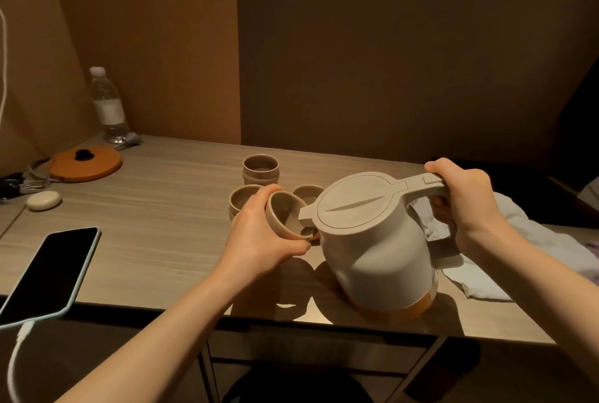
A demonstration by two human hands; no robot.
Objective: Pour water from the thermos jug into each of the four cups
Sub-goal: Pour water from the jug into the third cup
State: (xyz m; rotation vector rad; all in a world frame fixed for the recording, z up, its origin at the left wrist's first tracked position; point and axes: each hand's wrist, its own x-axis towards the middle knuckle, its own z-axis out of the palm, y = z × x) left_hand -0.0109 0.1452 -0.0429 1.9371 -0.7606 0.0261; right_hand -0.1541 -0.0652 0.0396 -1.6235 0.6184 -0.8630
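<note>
My right hand (pixel 463 201) grips the handle of a pale thermos jug (pixel 379 247) with an orange base, tilted to the left above the table. Its spout sits over a beige cup (pixel 287 213) that my left hand (pixel 259 231) holds tilted toward the jug, fingers curled round its side. Three more beige cups stand on the table behind: one at the back (pixel 261 169), one to the left (pixel 241 200) partly behind my left hand, one (pixel 308 192) partly hidden by the jug's lid. No stream of water is visible.
A dark phone (pixel 48 273) on a white cable lies at the table's front left edge. An orange lid (pixel 86 162), a white pebble-shaped case (pixel 43 200), forks and a water bottle (pixel 108 104) are at the far left. White cloth (pixel 518 253) lies to the right.
</note>
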